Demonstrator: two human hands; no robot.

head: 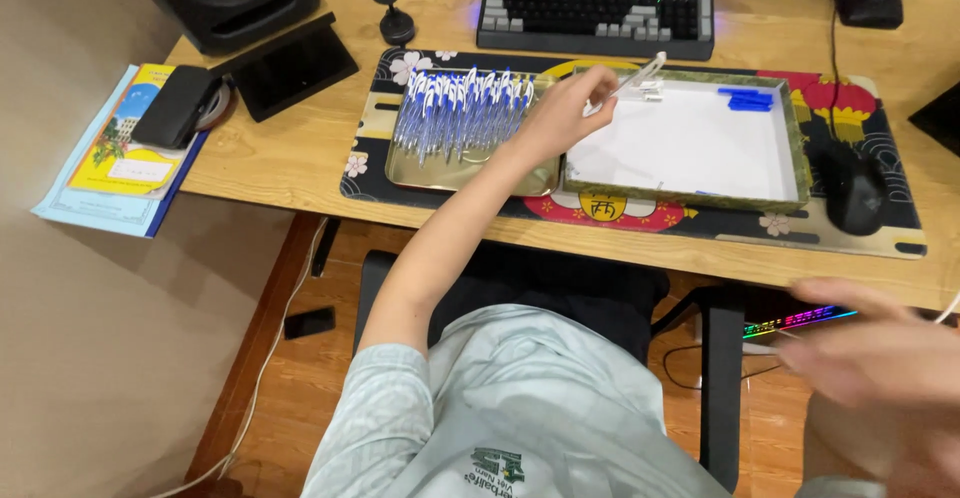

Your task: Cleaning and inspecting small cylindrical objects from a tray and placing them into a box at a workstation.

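Head view looks down on a pale wooden worktop [290, 163] covered in part by a patterned desk mat [640, 220]. The left hand [565, 113] reaches over the mat with its fingers closed around a slim clear pen [636, 76], which it holds tilted above the near corner of a shallow box lid [792, 148] with a white floor and a greenish patterned rim. A few small blue caps [748, 99] lie at the far right of that lid. Just to its left, a shiny gold metal tray [440, 173] carries a dense row of pens [460, 108] with clear barrels and blue ends, laid side by side. The right hand [880, 358] hangs low beside the chair, blurred, fingers loosely spread and empty as far as can be seen. Handling one pen well looks to call for a light pinch near its middle, lifted clear of the row so that the neighbours stay aligned. A black mouse [852, 188] sits on the mat's right end, and a dark keyboard [597, 13] lies beyond.
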